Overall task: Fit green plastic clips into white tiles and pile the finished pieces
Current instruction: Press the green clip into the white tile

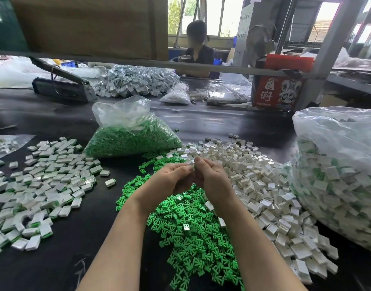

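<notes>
Crowding the black worktop [60, 244]: a heat sealer [62, 85] and a red printed box [278, 92] far back, another person [198, 49] sitting beyond the rail. Bulging beside the piles, one clear bag of green clips [132, 133] and a bigger bag of finished pieces [338, 175] at right. Meeting above loose green clips [190, 223], between finished pieces [43, 185] and white tiles [264, 185]: left hand [172, 177] and right hand [211, 177], each grip curling, pinching one small tile [193, 166], mostly hidden

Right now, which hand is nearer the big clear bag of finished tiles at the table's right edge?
Right. The right hand is on the side of the big clear bag, with loose white tiles between them; the left hand sits beyond it, touching its fingertips.
</notes>
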Motion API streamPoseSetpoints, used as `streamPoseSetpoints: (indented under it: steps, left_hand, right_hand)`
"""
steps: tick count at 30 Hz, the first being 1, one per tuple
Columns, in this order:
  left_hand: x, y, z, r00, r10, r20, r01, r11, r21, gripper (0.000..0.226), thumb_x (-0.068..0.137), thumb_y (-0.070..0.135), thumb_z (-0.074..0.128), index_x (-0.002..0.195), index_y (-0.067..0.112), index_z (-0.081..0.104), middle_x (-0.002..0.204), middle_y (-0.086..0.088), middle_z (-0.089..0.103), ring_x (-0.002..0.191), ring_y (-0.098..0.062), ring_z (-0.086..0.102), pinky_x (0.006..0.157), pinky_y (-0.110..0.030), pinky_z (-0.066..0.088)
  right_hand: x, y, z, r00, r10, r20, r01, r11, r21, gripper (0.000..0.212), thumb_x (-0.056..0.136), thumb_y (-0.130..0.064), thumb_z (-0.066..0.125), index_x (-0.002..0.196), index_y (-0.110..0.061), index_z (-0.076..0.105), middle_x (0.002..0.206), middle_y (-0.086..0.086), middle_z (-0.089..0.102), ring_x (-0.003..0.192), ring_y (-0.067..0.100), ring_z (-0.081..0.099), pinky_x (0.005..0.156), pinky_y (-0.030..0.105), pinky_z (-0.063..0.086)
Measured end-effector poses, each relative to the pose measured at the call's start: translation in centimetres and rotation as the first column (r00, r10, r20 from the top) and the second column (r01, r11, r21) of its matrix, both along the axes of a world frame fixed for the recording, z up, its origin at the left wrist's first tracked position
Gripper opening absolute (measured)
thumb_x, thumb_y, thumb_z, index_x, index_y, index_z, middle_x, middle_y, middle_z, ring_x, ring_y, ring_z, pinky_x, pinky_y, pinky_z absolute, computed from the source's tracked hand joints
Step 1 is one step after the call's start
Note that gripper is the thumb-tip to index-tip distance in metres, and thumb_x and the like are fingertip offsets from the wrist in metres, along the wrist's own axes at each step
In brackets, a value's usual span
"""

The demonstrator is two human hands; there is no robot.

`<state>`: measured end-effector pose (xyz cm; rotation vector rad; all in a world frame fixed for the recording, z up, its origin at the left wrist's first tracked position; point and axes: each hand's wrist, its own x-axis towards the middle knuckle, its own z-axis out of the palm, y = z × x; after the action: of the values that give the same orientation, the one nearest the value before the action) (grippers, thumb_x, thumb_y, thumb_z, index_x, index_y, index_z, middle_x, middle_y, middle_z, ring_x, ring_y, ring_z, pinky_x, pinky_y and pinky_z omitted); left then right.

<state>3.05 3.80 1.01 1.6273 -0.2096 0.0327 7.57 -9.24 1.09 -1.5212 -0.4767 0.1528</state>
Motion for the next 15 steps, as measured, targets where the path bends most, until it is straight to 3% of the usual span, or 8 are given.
streamPoseSetpoints:
  steps: [8, 13, 15]
  left_hand:
    - [0.08, -0.63, 0.03, 1.000, 0.014, 0.028, -0.013, 1.000, -0.010, 0.035, 0.096, 0.032, 0.045, 0.062, 0.029, 0.055, 0.059, 0.006, 0.039, 0.052, -0.007, 0.029, 0.049, -0.013, 0.029]
    - [-0.01, -0.50, -0.18, 1.000, 0.005, 0.023, -0.004, 0.999, -0.046, 0.034, 0.096, 0.032, 0.046, 0.064, 0.030, 0.056, 0.062, 0.005, 0.037, 0.054, -0.007, 0.028, 0.050, -0.013, 0.031]
    - [-0.05, -0.49, -0.24, 1.000, 0.001, 0.017, 0.000, 0.998, -0.058, 0.034, 0.096, 0.032, 0.046, 0.065, 0.031, 0.058, 0.064, 0.004, 0.036, 0.055, -0.007, 0.029, 0.050, -0.013, 0.032]
  right_hand:
    - [0.33, -0.50, -0.25, 0.987, -0.049, 0.153, 0.066, 0.992, -0.110, 0.043, 0.104, -0.020, 0.040, 0.062, -0.015, 0.044, 0.056, -0.002, 0.040, 0.056, 0.017, 0.035, 0.059, 0.036, 0.031]
    - [0.40, -0.32, -0.60, 0.994, -0.010, 0.111, 0.017, 0.997, -0.069, 0.038, 0.105, -0.019, 0.040, 0.070, -0.007, 0.048, 0.060, 0.008, 0.042, 0.058, 0.020, 0.036, 0.057, 0.038, 0.029]
    - [0.48, -0.32, -0.76, 0.994, 0.008, 0.107, 0.000, 0.998, -0.070, 0.039, 0.105, -0.019, 0.040, 0.067, -0.010, 0.047, 0.058, 0.003, 0.042, 0.056, 0.018, 0.035, 0.056, 0.038, 0.028]
